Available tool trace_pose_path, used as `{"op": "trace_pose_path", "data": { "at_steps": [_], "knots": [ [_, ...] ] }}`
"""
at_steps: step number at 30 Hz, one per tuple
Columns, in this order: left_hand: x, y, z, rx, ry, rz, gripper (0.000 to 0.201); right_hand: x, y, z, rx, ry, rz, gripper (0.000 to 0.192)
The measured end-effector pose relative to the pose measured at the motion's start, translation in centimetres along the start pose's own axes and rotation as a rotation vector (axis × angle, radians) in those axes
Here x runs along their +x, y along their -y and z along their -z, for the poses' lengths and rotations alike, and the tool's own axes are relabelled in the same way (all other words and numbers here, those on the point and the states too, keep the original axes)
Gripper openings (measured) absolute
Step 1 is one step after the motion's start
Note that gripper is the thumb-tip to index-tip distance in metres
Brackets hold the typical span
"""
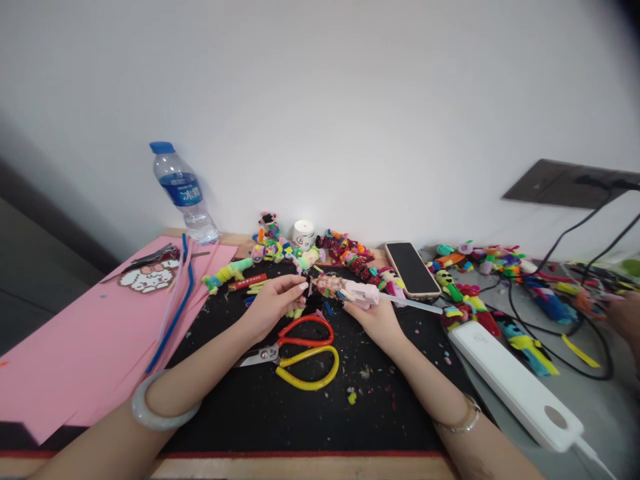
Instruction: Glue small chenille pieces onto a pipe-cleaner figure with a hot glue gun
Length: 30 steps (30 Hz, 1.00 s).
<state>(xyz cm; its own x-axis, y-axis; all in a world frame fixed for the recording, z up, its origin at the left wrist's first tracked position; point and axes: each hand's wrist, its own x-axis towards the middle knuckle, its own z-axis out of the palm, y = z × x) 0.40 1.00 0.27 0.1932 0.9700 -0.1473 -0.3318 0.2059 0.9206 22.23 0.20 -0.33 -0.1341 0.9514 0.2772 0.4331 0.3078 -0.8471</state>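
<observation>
My right hand is wrapped round a pale pink hot glue gun with small decorations on its front part. A long translucent glue stick sticks out of its back, to the right. My left hand is closed in a pinch on a small dark piece, close to the glue gun's front end; its exact kind is too small to tell. Below both hands, scissors with one red and one yellow handle lie spread on the black mat.
Pink sheets with blue strips lie left. A water bottle leans on the wall. Fuzzy colourful figures, a white jar and a phone stand behind. Right are a white power bank, cables and another person's hand.
</observation>
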Motion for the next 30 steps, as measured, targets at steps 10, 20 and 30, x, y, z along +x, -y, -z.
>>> {"op": "trace_pose_path", "data": {
  "at_steps": [10,20,30],
  "knots": [
    [0.0,0.1,0.1,0.012,0.001,-0.008,0.026,0.0,0.1,0.0,-0.037,-0.031,0.017,0.016],
    [0.1,-0.1,0.1,-0.007,-0.040,-0.051,0.026,0.3,1.0,1.0,-0.408,-0.007,0.077,0.018],
    [0.1,-0.8,-0.3,0.001,-0.167,-0.141,0.032,-0.1,1.3,0.8,-0.886,0.033,0.090,0.050]
  ]
}}
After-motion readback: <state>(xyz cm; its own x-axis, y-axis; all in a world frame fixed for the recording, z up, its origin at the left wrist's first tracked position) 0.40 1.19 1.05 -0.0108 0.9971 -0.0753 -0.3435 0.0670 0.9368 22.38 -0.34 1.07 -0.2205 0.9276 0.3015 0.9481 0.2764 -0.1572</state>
